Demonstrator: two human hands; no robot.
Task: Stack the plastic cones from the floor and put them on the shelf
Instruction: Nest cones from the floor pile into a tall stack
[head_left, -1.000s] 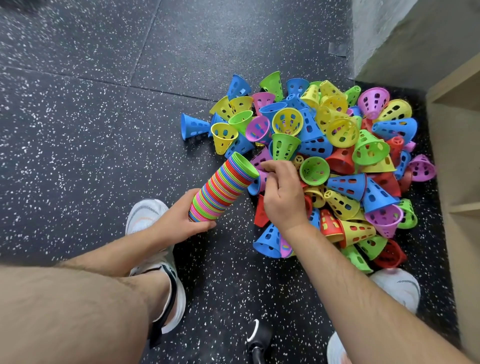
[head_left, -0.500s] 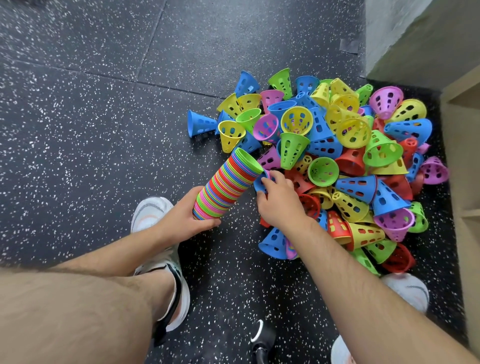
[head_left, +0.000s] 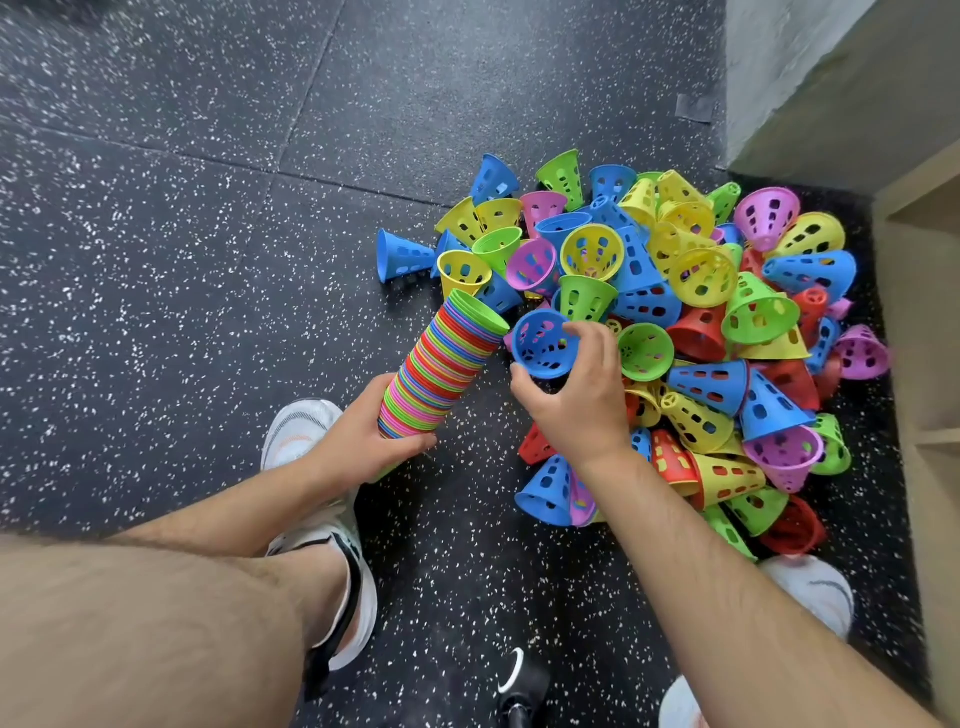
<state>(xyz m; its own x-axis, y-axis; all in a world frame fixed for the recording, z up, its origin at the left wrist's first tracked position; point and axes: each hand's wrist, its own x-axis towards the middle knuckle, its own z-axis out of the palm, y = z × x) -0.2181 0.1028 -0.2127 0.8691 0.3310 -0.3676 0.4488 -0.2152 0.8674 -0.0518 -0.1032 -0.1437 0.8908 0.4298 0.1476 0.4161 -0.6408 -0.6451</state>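
On the black speckled rubber floor (head_left: 208, 260), toward its left side, the left hand (head_left: 363, 441) grips the lower end of a long multicoloured stack of nested plastic cones (head_left: 441, 369). Its fingers are curled round the stack, which leans so that the open green mouth points up and to the right. Just beside this mouth, the right hand (head_left: 576, 410) holds one blue perforated plastic cone (head_left: 543, 345) by its wide rim, thumb below and fingers above. This cone is near the stack but not yet joined to it.

Further right, in the corner of the floor by the grey wall, lies a big heap of loose plastic cones (head_left: 701, 322), blue, yellow, green, red and purple, pointing in all directions. At the right edge of the floor stands the pale wooden shelf (head_left: 914, 322); on the part that shows I see no cones.

I judge the task to be somewhere in its first half. The stack has many cones already, so a good part of the stacking is done, but the heap is large. The blue cone must go onto the stack, then all the others. Putting the stacks on the shelf seems not yet begun.
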